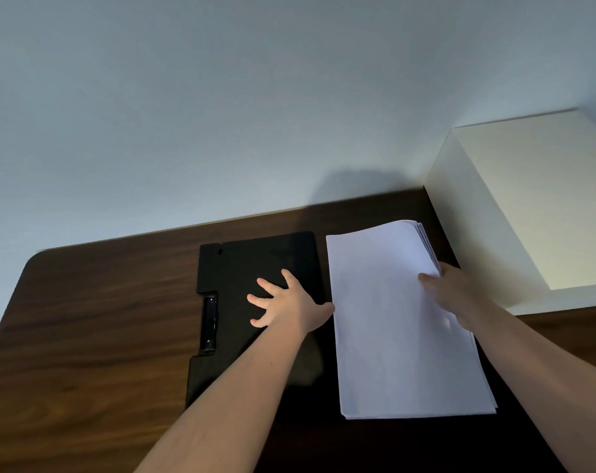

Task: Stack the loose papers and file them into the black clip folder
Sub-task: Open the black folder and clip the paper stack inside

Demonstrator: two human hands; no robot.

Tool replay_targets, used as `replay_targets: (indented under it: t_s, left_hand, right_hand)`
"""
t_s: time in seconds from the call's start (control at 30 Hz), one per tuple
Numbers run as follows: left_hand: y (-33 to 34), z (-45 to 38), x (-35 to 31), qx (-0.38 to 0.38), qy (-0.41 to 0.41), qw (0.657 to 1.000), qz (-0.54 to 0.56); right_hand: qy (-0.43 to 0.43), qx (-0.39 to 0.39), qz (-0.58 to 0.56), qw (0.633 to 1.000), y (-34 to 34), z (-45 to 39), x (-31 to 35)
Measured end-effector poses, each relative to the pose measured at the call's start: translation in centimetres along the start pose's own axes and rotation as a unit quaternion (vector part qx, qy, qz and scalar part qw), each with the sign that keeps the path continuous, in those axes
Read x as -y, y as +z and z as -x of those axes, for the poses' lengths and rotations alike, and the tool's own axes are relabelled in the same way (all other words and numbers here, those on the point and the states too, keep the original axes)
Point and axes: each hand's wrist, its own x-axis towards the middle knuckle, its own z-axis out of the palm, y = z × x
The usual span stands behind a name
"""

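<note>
Left hand [286, 303] lies spread, flat on the black plastic clip folder [241, 268]; right hand [455, 295] grips the white paper stack [392, 319] on the dark wooden table [95, 319].

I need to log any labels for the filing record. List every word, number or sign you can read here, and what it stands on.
None can be read.
Stack of papers: top sheet shows blank white, no print visible.
Black clip folder: plain surface, no label or brand visible.
Metal clip: small pale marks only, too small and blurred to read.
White box: plain, no text.
</note>
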Motion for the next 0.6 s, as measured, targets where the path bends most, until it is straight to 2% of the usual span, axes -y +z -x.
replay_targets:
  t_s: [0.33,0.6]
  left_hand:
    - [-0.2,0.7,-1.3,0.027,0.026,0.998,-0.059]
    - [-10.0,4.0,1.0,-0.051,0.141,0.989,0.008]
  right_hand:
    - [0.018,0.027,-0.041,0.999,-0.4,0.1,-0.2]
    - [0.029,0.087,-0.093,0.991,-0.5,1.6,2.1]
